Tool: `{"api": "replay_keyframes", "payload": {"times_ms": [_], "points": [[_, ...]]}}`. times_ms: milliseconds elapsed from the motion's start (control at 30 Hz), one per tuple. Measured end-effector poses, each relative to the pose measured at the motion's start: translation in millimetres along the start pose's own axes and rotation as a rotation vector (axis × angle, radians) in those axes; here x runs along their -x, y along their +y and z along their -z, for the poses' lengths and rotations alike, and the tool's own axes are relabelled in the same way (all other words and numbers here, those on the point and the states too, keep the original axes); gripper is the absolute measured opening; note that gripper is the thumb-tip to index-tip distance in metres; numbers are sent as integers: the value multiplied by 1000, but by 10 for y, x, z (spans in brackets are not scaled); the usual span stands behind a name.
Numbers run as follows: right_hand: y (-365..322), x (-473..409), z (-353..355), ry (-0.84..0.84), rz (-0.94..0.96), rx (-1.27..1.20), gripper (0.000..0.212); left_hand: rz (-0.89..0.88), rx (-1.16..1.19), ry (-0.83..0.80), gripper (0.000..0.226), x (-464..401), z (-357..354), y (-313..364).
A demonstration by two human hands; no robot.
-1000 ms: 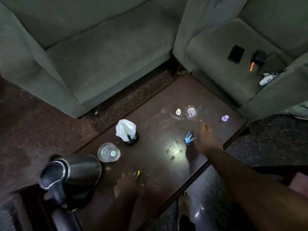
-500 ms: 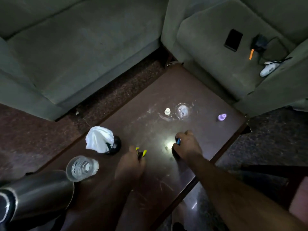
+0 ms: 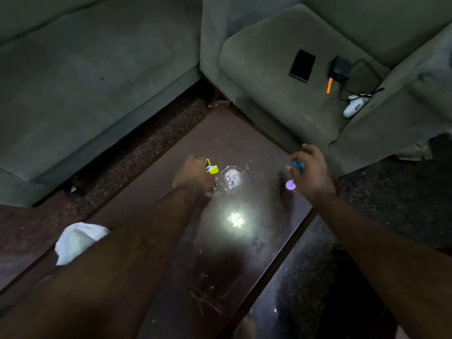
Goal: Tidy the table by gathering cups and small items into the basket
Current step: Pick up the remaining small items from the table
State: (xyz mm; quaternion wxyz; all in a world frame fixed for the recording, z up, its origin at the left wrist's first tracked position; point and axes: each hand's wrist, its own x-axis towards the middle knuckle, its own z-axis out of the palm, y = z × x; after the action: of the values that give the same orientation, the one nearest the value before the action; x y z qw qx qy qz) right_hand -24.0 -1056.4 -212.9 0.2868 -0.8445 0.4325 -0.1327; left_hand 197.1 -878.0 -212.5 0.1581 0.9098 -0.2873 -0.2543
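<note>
My left hand (image 3: 194, 176) is shut on a small yellow item (image 3: 212, 168) and rests on the dark table (image 3: 227, 133), just left of a clear round glass piece (image 3: 232, 178). The small white cap that lay beside that piece is hidden under this hand. At the table's right edge, my right hand (image 3: 311, 172) is shut on a blue item (image 3: 297, 165), with its thumb touching a small purple cap (image 3: 290, 185). A white tissue (image 3: 77, 241) in a cup shows behind my left forearm. No basket is in view.
Grey sofas surround the table on the far and right sides. On the right sofa seat lie a black phone (image 3: 302, 66), a black charger with an orange tip (image 3: 338, 70) and a white device (image 3: 354, 107). A bright light glare (image 3: 235, 218) sits mid-table.
Both hands moved forward across the table, the left carrying the yellow item to the glass piece, the right carrying the blue item to the purple cap. The kettle and glass left the view.
</note>
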Motion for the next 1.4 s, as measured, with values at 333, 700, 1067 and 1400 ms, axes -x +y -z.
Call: {"api": "replay_keyframes", "payload": {"times_ms": [333,700,1067,1400], "points": [[289,184,-82,-189,-134,117,47,-18,-126,78,24,104,-377,-19],[26,188,-370,-237,-45,211,9,24,-123,22,26,306,10,-305],[-2051,682,-622,-306,82,191,21,-56,-51,276,13,1309,1794,-1384],[-5412,2566,-1953,-568,769,-83,9,278,-40,456,22,3575,3115,-4278]]}}
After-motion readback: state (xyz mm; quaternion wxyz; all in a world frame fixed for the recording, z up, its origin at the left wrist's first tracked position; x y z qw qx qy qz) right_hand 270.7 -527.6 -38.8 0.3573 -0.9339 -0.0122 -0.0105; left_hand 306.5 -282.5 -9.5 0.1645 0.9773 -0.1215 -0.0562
